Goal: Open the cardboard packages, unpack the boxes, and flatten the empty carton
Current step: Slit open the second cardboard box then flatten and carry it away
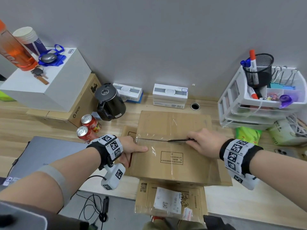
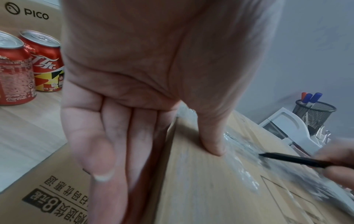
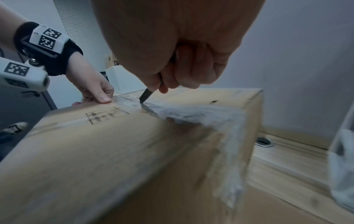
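While left hand (image 1: 131, 147) presses flat, right fingers (image 1: 193, 140) grip a pen (image 1: 181, 140) on the taped carton (image 1: 174, 165).

— What sort of place is this?
— An office. A wooden desk (image 1: 249, 201) runs along a grey wall (image 1: 166, 39), with a cable hole (image 1: 195, 106) cut in its top.
— Other signs?
— A white tray stack (image 1: 232, 103) holding binder clips (image 1: 282, 73), a mesh cup (image 1: 260, 70) of markers (image 1: 252, 61), a closed laptop (image 1: 49, 153), a kettle (image 1: 110, 102) and two cola cans (image 1: 88, 128).
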Tool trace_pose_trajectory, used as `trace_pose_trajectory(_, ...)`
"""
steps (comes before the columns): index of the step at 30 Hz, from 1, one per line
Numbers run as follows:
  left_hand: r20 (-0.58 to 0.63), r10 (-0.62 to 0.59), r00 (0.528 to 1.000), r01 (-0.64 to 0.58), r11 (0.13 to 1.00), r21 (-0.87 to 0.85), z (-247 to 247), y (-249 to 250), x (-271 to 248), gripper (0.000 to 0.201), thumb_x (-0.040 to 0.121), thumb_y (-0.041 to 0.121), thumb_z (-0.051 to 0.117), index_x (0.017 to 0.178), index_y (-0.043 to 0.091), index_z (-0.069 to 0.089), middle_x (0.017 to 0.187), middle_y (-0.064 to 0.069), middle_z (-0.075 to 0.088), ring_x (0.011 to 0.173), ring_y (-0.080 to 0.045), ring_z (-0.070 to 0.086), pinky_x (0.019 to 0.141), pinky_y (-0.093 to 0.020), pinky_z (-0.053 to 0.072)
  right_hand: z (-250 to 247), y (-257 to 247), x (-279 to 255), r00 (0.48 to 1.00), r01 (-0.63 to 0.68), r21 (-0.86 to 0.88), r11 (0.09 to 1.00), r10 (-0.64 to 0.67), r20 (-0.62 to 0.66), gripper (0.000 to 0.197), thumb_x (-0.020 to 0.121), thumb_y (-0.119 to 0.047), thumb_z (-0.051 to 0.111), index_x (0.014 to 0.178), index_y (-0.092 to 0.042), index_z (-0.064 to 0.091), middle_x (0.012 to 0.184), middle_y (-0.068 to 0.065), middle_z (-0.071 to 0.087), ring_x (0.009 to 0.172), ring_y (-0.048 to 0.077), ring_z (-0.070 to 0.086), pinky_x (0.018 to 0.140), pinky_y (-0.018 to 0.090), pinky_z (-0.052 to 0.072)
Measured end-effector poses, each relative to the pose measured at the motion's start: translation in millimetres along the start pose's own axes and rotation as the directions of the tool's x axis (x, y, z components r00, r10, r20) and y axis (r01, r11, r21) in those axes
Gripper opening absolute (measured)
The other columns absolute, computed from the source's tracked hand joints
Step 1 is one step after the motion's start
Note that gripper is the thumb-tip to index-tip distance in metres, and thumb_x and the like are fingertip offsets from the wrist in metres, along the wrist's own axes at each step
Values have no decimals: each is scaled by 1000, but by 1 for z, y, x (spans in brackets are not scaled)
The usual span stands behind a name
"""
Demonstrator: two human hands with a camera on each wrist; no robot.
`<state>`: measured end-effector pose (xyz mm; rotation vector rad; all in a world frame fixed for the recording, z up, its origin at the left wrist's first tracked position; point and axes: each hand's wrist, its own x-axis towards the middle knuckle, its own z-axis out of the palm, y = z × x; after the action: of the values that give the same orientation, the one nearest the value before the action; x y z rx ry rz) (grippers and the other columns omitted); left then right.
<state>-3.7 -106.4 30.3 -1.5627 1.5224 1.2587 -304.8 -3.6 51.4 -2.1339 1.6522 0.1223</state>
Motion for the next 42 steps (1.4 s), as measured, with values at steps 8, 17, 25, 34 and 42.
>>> trace_pose_trajectory(8, 6, -57, 998, 57, 998, -10, 0, 5, 2, 84, 76, 77, 65, 112, 1, 62, 86, -20, 78, 90, -28, 78, 97, -43, 57, 6, 45, -42, 997, -41, -1, 999, 41, -65, 21, 99, -43, 41, 99, -27, 54, 77, -1, 65, 69, 21, 61, 61, 35, 49)
trace_pose_trajectory(17, -6, -79, 997, 79, 995, -55, 4, 11, -4, 79, 80, 70, 67, 113, -2, 60, 89, -24, 77, 92, -32, 77, 94, -45, 59, 6, 72, -63, 995, -49, -7, 999, 48, -86, 19, 97, -45, 43, 99, -31, 57, 74, -7, 63, 68, 18, 60, 64, 39, 53)
trace_pose_trajectory(25, -19, -96, 995, 94, 991, -91, 5, 13, -10, 76, 81, 67, 69, 113, -1, 60, 89, -24, 77, 93, -32, 77, 95, -45, 58, 1, 88, -76, 994, -66, -38, 997, 62, -95, 17, 98, -44, 45, 97, -32, 57, 67, -10, 57, 64, 15, 55, 60, 33, 47)
trace_pose_trajectory(34, -5, -131, 991, 130, 987, -93, 4, 15, -9, 69, 82, 66, 69, 110, 4, 58, 86, -24, 77, 91, -34, 77, 79, -41, 63, 9, 121, -115, 980, -168, -38, 985, 163, -113, 16, 97, -45, 47, 93, -30, 52, 68, -5, 63, 63, 18, 57, 59, 36, 48)
trace_pose_trajectory(42, -22, -155, 988, 155, 988, -15, -1, 22, -23, 72, 80, 69, 69, 111, 5, 63, 85, -18, 79, 86, -26, 78, 50, -25, 57, 51, 155, -147, 874, -410, 235, 881, 454, -176, 12, 96, -39, 50, 87, -32, 49, 64, -9, 61, 59, 14, 59, 58, 38, 49)
